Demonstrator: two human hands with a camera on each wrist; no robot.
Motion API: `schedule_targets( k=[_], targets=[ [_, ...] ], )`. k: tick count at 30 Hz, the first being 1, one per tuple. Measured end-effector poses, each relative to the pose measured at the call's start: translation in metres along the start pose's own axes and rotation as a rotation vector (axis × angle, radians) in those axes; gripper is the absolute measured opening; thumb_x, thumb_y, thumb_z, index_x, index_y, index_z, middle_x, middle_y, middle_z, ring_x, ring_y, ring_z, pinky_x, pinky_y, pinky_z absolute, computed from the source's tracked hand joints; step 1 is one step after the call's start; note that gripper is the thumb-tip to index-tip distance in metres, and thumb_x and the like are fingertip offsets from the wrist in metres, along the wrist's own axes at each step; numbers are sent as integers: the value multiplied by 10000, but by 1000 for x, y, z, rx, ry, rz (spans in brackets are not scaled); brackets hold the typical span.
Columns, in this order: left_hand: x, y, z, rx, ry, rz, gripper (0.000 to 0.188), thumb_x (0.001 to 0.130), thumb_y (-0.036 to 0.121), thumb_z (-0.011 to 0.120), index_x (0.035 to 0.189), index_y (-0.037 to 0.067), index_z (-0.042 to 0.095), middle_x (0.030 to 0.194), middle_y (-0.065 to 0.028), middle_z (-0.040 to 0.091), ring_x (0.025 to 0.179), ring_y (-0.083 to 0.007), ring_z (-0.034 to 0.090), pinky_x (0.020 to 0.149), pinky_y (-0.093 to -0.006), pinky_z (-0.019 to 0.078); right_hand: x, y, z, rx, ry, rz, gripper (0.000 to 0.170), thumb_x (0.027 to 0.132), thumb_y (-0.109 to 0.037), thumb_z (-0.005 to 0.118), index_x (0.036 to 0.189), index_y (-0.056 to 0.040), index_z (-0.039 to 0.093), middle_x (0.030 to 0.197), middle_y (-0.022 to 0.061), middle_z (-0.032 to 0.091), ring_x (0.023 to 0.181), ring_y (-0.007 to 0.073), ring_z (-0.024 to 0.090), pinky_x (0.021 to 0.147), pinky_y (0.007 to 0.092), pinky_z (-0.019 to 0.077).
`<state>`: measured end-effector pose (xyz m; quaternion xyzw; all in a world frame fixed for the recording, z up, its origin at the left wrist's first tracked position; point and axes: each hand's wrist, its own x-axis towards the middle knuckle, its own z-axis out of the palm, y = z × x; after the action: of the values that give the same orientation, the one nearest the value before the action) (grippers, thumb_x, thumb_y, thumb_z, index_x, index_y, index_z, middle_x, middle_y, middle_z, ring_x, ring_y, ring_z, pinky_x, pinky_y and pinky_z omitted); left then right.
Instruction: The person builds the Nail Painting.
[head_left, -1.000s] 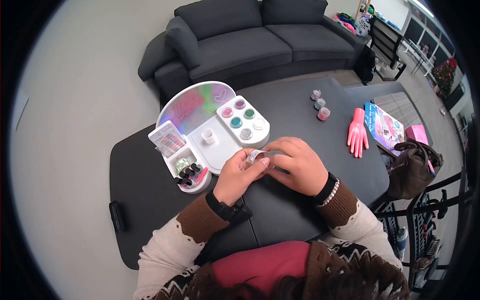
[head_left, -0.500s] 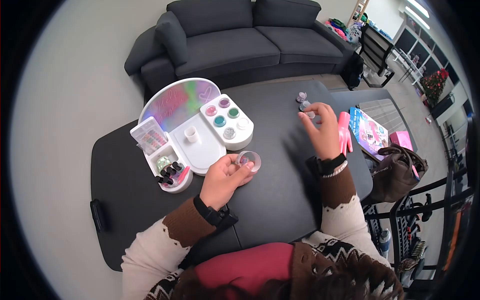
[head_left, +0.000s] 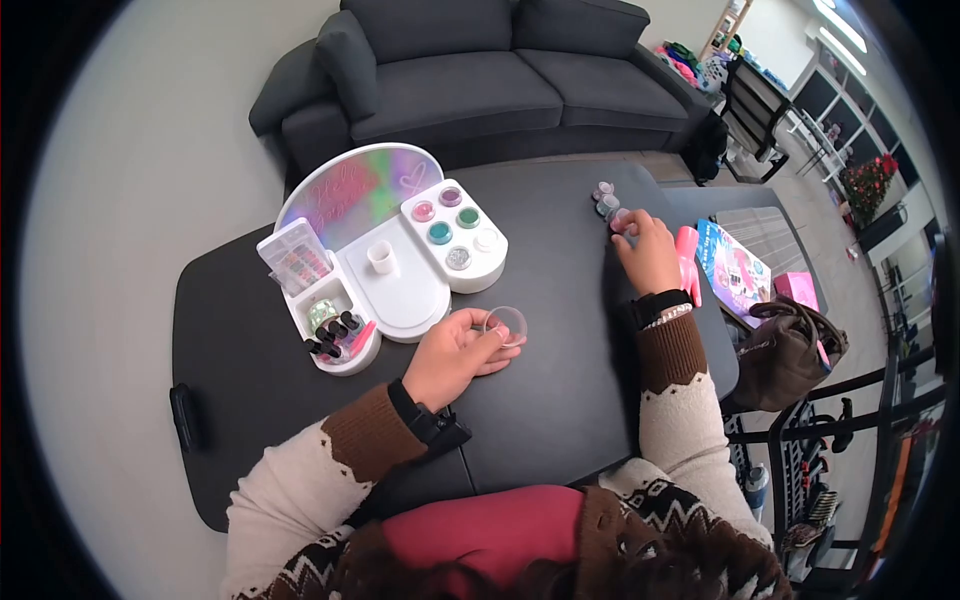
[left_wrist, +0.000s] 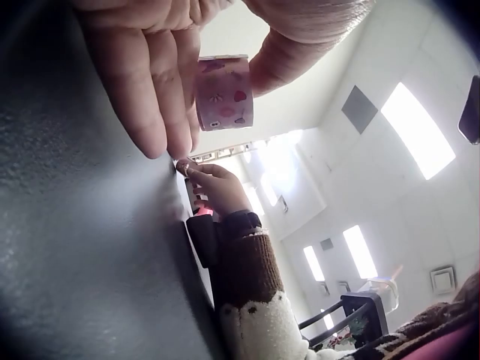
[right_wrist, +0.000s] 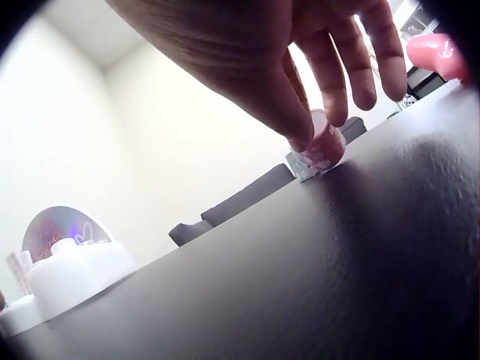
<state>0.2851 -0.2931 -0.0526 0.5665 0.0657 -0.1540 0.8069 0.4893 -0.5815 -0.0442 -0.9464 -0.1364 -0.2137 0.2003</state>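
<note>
My left hand [head_left: 450,357] holds a small clear cylinder [left_wrist: 225,94] between thumb and fingers, low over the table in front of the white nail-play stand [head_left: 400,318]. Little pink and purple pictures are printed round its side. Farther right, my right hand [head_left: 650,255] reaches across the table and pinches a small pink jar [right_wrist: 328,148] with a patterned side, its base at the tabletop. Two similar small jars stand beyond it, the nearer one greyish [head_left: 607,205]. A pink model hand [head_left: 687,250] lies beside my right wrist, partly hidden by it.
The stand holds several coloured pots, a white cup [head_left: 381,258] and black-capped bottles [head_left: 345,328]. On the right are a printed box [head_left: 735,265], a pink box [head_left: 797,290] and a brown bag [head_left: 795,345]. A grey sofa [head_left: 450,95] stands behind the table [head_left: 560,400].
My right hand has left the clear cylinder, moved right and away from me, and taken hold of the pink jar. The left hand keeps the cylinder, now turned with its round opening upward.
</note>
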Motion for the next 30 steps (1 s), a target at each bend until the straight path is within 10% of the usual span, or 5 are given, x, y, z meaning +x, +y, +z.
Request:
schedule_targets(
  k=[27, 30],
  targets=[
    [-1, -6, -6, 49, -4, -1, 242, 1139, 214, 596, 1258, 5, 575, 1266, -190, 756, 1170, -226, 755, 1024, -362, 616, 74, 23, 16, 38, -299, 117, 485, 877, -394, 814, 1129, 17, 765, 1059, 239, 786, 1058, 409, 750, 959, 459, 571],
    [0, -5, -8, 46, 18, 11, 269, 1135, 212, 609, 1290, -6, 581, 1260, -175, 758, 1158, -215, 755, 1018, -352, 617, 63, -2, -10, 96, -350, 109, 409, 916, -343, 800, 1101, 21, 785, 944, 154, 795, 924, 277, 770, 886, 365, 573]
  ],
)
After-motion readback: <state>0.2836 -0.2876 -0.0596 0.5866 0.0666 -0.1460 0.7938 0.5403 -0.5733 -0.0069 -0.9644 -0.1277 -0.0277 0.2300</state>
